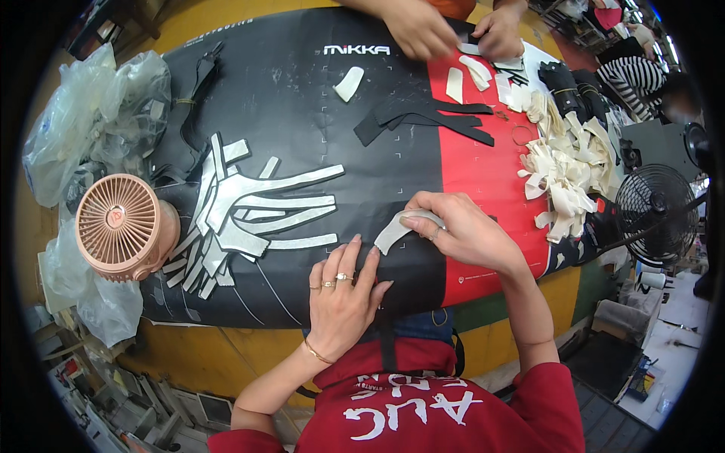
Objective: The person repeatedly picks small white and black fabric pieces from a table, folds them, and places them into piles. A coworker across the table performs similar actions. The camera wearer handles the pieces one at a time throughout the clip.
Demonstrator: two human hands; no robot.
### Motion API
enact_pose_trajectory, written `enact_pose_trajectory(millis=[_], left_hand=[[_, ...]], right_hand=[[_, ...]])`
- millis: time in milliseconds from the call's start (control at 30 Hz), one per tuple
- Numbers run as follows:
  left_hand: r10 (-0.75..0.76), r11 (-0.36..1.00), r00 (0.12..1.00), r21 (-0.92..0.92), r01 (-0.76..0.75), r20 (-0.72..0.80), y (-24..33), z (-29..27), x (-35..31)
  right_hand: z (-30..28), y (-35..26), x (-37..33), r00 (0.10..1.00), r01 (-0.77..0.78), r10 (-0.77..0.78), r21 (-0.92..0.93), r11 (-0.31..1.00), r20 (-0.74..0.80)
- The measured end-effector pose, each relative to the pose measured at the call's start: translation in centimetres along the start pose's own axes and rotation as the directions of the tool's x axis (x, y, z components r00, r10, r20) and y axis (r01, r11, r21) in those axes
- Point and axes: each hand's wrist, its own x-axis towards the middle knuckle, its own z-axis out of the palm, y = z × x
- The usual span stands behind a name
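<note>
My right hand (pixel 470 232) pinches the upper end of a curved white fabric strip (pixel 391 232) between thumb and fingers. The strip's lower end rests on the black part of the mat (pixel 302 121). My left hand (pixel 343 291) lies there too, fingers stretched out flat, its index fingertip close by that lower end; whether they touch I cannot tell. To its left is a loose heap of white strips with dark edges (pixel 242 219). Black fabric strips (pixel 419 117) lie farther back, with a single white piece (pixel 349 84) beside them.
Across the table, a co-worker's hands (pixel 430 30) handle a white piece. A pile of cream fabric pieces (pixel 570 162) covers the mat's right end, near a black fan (pixel 655 211). On the left stand a pink fan (pixel 118 223) and clear plastic bags (pixel 98 113).
</note>
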Motion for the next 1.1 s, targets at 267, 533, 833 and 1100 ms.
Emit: enact_pose_trajectory(millis=[267, 533, 833, 1100], left_hand=[[0.007, 0.999, 1.0, 0.032, -0.007, 0.002, -0.2, 0.13, 0.04], [-0.006, 1.0, 1.0, 0.021, 0.005, 0.019, -0.37, 0.4, -0.15], [-0.001, 1.0, 1.0, -0.011, 0.0, -0.016, -0.63, 0.33, -0.02], [0.007, 1.0, 0.999, 0.029, -0.008, 0.037, -0.33, 0.17, 0.21]], right_hand=[[0.13, 0.26, 0.83, 0.996, -0.078, 0.078, -0.002, 0.997, 0.047], [0.62, 0.68, 0.78, 0.999, -0.036, 0.036, -0.041, 0.999, 0.003], [0.46, 0.04, 1.0, 0.997, -0.071, 0.071, -0.025, 0.997, 0.028], [0.9, 0.3, 0.9, 0.999, -0.047, 0.047, 0.009, 0.999, -0.018]])
